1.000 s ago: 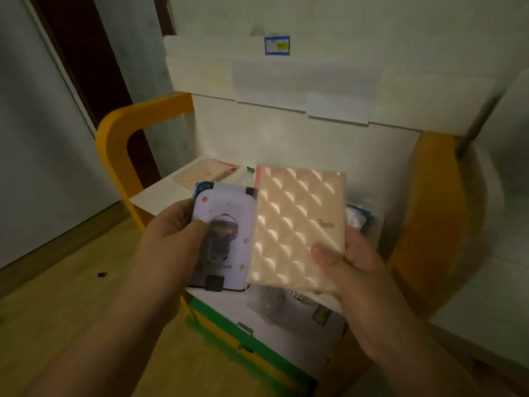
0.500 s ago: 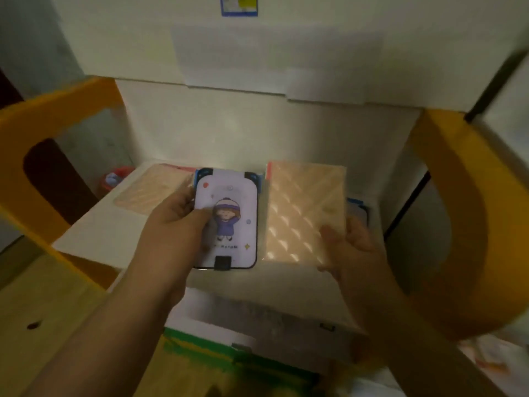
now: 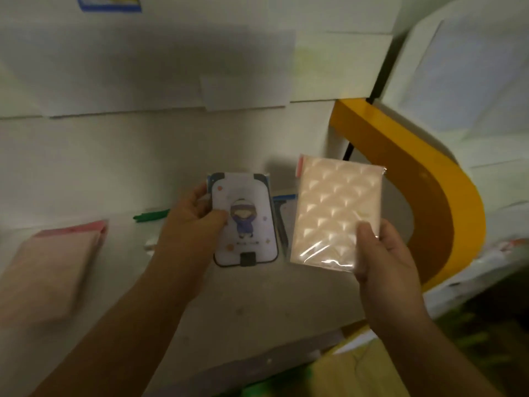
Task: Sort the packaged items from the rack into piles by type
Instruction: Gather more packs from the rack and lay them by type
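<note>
My right hand (image 3: 385, 262) pinches the quilted peach packet (image 3: 335, 213) above the white shelf (image 3: 243, 296), thumb on its front. Just left of that packet, my left hand (image 3: 189, 224) grips the cartoon card packet (image 3: 243, 219). Farther left, a pink packet (image 3: 54, 259) lies flat on the shelf.

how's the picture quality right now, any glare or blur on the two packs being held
Head view: dim overall; glare streaks on the plastic wrap of the peach quilted pack near the right hand; cartoon card pack in the left hand fairly sharp; pink pack at left motion-blurred.
</note>
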Demonstrator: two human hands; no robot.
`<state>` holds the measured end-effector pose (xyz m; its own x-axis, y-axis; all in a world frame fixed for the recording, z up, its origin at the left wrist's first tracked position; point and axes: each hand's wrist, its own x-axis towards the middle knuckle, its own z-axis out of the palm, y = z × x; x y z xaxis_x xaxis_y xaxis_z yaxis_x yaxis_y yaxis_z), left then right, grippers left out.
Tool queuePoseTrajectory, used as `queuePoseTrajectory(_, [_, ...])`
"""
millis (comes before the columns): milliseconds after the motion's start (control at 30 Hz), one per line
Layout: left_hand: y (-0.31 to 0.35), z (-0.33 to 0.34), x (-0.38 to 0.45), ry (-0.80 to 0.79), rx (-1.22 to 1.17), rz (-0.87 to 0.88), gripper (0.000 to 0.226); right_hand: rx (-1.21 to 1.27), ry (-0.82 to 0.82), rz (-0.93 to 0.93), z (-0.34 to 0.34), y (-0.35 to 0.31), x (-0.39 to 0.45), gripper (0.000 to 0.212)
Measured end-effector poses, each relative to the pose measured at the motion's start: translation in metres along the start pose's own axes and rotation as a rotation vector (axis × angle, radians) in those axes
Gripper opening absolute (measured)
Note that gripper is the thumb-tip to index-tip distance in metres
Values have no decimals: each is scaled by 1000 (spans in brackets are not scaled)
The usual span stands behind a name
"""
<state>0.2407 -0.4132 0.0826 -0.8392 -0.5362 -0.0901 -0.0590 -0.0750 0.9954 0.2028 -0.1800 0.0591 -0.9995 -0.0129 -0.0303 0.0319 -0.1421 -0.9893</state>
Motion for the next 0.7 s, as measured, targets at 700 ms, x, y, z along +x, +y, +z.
queuePoseTrajectory(700, [-63, 124, 55, -127, 186, -266, 29, 52, 71, 49, -28, -20, -20, 20])
